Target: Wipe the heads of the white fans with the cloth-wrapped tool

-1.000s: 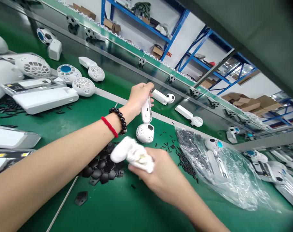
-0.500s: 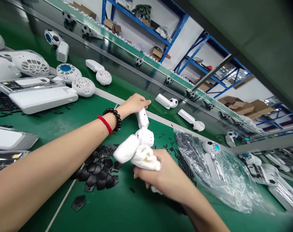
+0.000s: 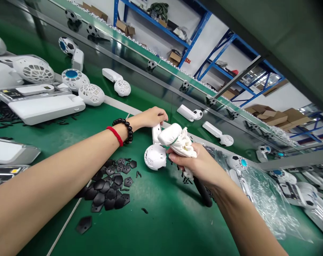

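Observation:
My left hand [image 3: 154,116] is closed over the upper end of a white device [image 3: 155,157], whose round, slotted head rests on the green table. In my right hand [image 3: 201,161] is a tool wrapped in white cloth [image 3: 181,140], with a dark handle sticking out below the fist. The padded end of this tool hangs right beside the white device, above its round head. Black pentagon pieces [image 3: 105,190] lie in a heap left of the device, with small black strips near them.
White device parts [image 3: 46,108] crowd the table's left side. A clear plastic bag [image 3: 270,199] and more devices lie at the right. Beyond the table edge, a green conveyor [image 3: 140,96] carries white devices. Blue shelving [image 3: 161,26] stands behind.
The cloth-wrapped tool and my right hand have moved up and to the right, uncovering the device's round head. The devices on the conveyor have shifted slightly right.

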A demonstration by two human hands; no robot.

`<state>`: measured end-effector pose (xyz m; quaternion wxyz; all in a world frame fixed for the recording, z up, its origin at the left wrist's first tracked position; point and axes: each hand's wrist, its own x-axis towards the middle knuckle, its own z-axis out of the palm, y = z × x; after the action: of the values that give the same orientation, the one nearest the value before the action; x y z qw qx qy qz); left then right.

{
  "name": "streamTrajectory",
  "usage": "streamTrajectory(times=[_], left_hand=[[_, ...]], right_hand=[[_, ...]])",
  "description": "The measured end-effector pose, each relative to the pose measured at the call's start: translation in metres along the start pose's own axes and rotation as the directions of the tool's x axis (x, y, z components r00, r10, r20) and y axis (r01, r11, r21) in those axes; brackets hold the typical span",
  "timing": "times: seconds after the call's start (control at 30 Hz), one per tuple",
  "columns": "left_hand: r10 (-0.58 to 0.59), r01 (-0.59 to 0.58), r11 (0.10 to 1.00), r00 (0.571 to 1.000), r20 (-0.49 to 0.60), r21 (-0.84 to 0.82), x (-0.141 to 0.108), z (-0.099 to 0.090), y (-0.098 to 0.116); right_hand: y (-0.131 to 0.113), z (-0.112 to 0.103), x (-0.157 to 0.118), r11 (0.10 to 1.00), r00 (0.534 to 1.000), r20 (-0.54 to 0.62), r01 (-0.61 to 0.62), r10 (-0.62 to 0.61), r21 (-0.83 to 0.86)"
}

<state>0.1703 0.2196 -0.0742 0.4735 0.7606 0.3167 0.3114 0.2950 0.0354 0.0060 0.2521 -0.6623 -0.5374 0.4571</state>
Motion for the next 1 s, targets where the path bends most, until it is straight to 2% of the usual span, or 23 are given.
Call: streamTrajectory(times=[0.2, 0.53, 0.6, 0.73, 0.9, 1.0], left_hand=[[-0.035, 0.035, 0.999, 0.999, 0.001, 0.025, 0.003, 0.003, 0.001], [-0.081, 0.082, 0.996, 0.997, -0.011, 0.048, -0.001, 0.002, 0.008], [-0.080, 0.080, 0.996, 0.997, -0.009, 0.043, -0.001, 0.002, 0.008], [-0.078, 0.078, 0.996, 0.997, 0.002, 0.032, -0.002, 0.002, 0.007], [-0.071, 0.071, 0.997, 0.997, 0.006, 0.005, 0.000, 0.002, 0.004], [-0.067, 0.067, 0.997, 0.998, 0.006, -0.027, 0.001, -0.001, 0.001]], right_hand=[[-0.005, 0.003, 0.005, 1.000, 0.999, 0.035, 0.015, -0.015, -0.006], [0.005, 0.001, 0.007, 0.988, 0.997, 0.072, -0.003, -0.008, 0.155], [0.008, -0.003, -0.001, 0.991, 1.000, 0.023, 0.011, -0.014, 0.133], [0.014, -0.007, -0.018, 0.997, 0.984, -0.168, 0.070, -0.066, 0.013], [0.021, 0.002, -0.020, 0.997, 0.990, -0.118, -0.076, 0.077, 0.019], [0.027, 0.001, -0.018, 0.993, 0.984, -0.140, -0.110, 0.114, 0.041]])
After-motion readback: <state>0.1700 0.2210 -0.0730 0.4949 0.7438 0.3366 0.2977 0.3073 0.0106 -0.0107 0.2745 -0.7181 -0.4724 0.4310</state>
